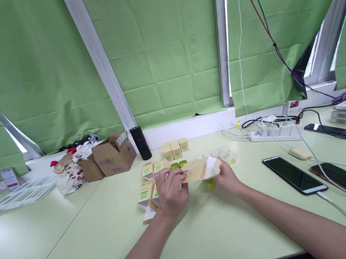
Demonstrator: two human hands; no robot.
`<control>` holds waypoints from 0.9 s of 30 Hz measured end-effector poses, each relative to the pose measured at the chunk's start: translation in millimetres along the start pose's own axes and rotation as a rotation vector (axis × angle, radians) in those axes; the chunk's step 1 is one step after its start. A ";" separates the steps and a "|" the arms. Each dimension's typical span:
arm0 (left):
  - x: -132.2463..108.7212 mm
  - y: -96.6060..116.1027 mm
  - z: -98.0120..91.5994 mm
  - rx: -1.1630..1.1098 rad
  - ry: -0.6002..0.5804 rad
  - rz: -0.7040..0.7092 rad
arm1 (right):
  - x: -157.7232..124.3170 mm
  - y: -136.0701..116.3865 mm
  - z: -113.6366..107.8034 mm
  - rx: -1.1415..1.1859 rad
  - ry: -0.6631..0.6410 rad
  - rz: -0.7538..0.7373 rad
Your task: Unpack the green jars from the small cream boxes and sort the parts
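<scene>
Between my two hands is a small tan paper box (pixel 194 171), partly unfolded, its white inner side turned toward the right. My left hand (pixel 173 191) pinches its left end. The right end is gripped by my right hand (pixel 226 178), whose fingers are partly hidden behind the white flaps. Just below the box, a clear container with yellow-green contents (pixel 210 184) stands on the table. Beside my left hand are several more tan boxes with green labels (pixel 144 195), some with raised flaps. Behind the held box sit green pieces (pixel 178 164) and clear round containers (pixel 226 155).
Three closed tan boxes (pixel 175 149) stand near the wall by a black cylinder (pixel 140 143). Cardboard boxes (pixel 114 155) and white trays (pixel 21 194) are on the left. Phones (pixel 295 174), cables and a white power strip (pixel 275 133) lie on the right of the table (pixel 94 235).
</scene>
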State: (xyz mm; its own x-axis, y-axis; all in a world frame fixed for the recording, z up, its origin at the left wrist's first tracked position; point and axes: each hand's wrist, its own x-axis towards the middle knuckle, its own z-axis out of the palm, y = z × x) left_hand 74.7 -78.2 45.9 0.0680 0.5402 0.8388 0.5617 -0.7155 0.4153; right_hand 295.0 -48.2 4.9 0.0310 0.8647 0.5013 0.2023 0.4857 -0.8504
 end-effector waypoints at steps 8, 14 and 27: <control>-2.7 2.0 27.2 -0.500 -0.011 -0.616 | -8.7 -31.4 7.2 -0.023 -0.077 -0.110; 3.9 1.4 30.8 -0.639 -0.065 -0.756 | -2.6 -35.9 14.0 -0.025 -0.084 -0.086; -1.3 9.5 25.4 -0.577 -0.201 -0.618 | 103.8 8.3 -22.7 0.042 0.221 0.180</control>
State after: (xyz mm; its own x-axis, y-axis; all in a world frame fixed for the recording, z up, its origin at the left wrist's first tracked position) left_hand 101.0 -74.5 39.8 0.0634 0.9351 0.3486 0.0443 -0.3516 0.9351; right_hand 322.1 42.6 53.5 0.2765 0.8909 0.3604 0.1338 0.3356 -0.9324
